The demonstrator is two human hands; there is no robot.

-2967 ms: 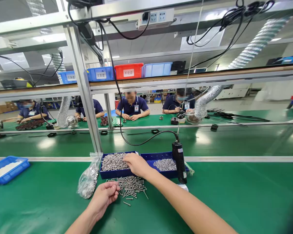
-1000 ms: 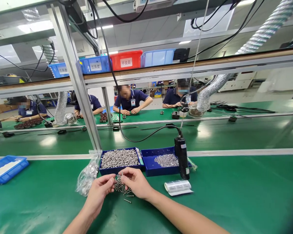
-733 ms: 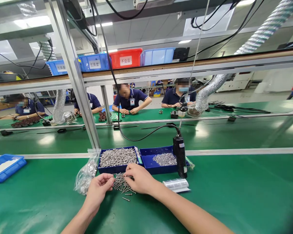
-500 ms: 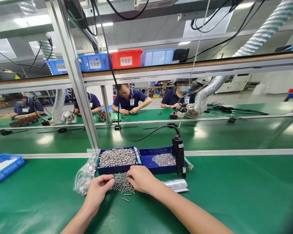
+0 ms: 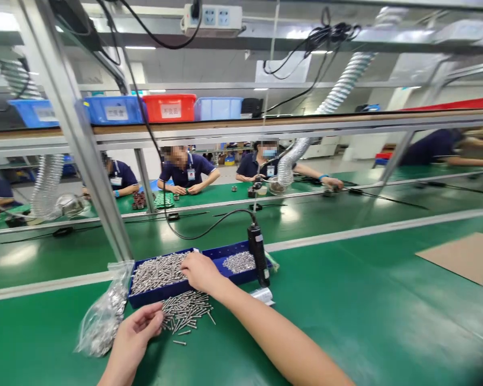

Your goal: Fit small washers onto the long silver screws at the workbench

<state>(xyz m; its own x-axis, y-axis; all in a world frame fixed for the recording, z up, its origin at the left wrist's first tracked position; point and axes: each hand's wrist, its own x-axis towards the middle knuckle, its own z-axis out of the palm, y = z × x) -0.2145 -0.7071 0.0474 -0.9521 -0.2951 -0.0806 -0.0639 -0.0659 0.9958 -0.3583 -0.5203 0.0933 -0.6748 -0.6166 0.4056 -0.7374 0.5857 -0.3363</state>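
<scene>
My left hand (image 5: 137, 333) is at the left edge of a loose pile of screws (image 5: 188, 311) on the green table. Its thumb and fingers are brought together; anything between them is too small to make out. My right hand (image 5: 201, 272) reaches over the right part of a blue bin (image 5: 156, 294) full of long screws (image 5: 156, 272). Its fingers are bent down at those screws, the tips partly hidden. Beside it, a second blue bin (image 5: 229, 277) holds small metal parts (image 5: 239, 262). A black electric screwdriver (image 5: 258, 254) hangs upright in front of that bin's right end.
A clear plastic bag (image 5: 104, 319) of metal parts lies left of the bins. A rolled silvery sheet (image 5: 263, 295) lies below the screwdriver. Brown cardboard (image 5: 462, 257) rests at the right. A metal post (image 5: 84, 150) rises behind the bins. Co-workers sit across the line.
My right hand has moved from the loose pile up to the screw bin. My left hand stays by the pile. The view has turned right, bringing cardboard into sight.
</scene>
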